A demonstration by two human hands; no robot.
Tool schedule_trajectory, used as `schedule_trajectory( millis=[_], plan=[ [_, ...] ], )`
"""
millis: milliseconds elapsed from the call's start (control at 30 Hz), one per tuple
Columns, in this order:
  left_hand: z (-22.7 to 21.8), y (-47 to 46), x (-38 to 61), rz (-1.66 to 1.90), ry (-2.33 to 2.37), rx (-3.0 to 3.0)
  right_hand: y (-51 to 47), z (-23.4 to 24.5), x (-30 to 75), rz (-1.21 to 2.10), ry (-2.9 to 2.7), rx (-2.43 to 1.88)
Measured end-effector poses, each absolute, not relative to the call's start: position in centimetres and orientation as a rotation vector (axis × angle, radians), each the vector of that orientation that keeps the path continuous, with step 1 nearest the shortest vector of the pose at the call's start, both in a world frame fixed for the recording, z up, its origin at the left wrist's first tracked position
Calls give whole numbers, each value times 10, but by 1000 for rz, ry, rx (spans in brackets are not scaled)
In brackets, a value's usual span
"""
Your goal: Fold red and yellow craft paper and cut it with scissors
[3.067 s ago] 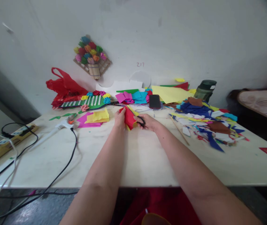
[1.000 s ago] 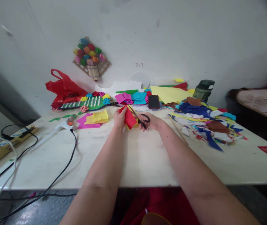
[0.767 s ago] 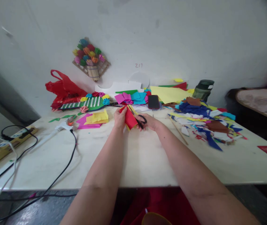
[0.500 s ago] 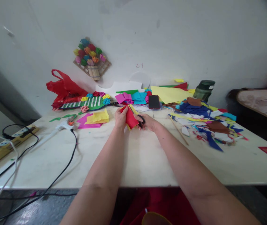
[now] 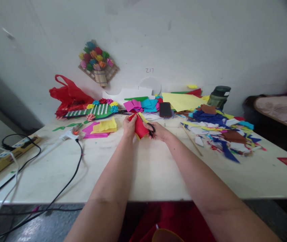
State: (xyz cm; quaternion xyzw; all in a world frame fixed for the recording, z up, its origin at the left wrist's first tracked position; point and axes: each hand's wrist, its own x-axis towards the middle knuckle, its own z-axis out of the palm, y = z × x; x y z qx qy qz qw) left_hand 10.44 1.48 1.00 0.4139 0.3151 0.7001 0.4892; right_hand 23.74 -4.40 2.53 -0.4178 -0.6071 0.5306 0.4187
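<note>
Above the middle of the table, my left hand (image 5: pixel 129 126) is closed on the left edge of a red and yellow paper stack (image 5: pixel 140 129). Red lies uppermost, and yellow shows along the top and bottom edges. Black-handled scissors (image 5: pixel 152 127) are in my right hand (image 5: pixel 157 130), its fingers wrapped at the handles. The blades point up and left along the paper's upper edge; how far apart they stand I cannot tell. To the left lie folded yellow paper pieces (image 5: pixel 105 126) on magenta sheets (image 5: pixel 90 130).
Behind my hands are a phone (image 5: pixel 165 110) and pink and blue paper pieces (image 5: pixel 149 105). A heap of scraps (image 5: pixel 221 129) and a wooden stick (image 5: pixel 192 140) lie right, near a green bottle (image 5: pixel 219 96). Cables and a power strip (image 5: pixel 12 156) occupy the left side.
Almost nothing differs. Both hands keep their hold on the paper and scissors, with only a very slight shift of the view.
</note>
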Motion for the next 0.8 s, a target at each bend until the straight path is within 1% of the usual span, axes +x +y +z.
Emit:
schedule_trajectory(
  millis=[400, 800],
  plan=[
    [12, 14, 103, 1727, 766, 994, -43, 23, 235, 1324, -1519, -1066],
    [12, 11, 104, 1659, 742, 997, -38, 20, 240, 1383, -1531, -1016]
  ],
)
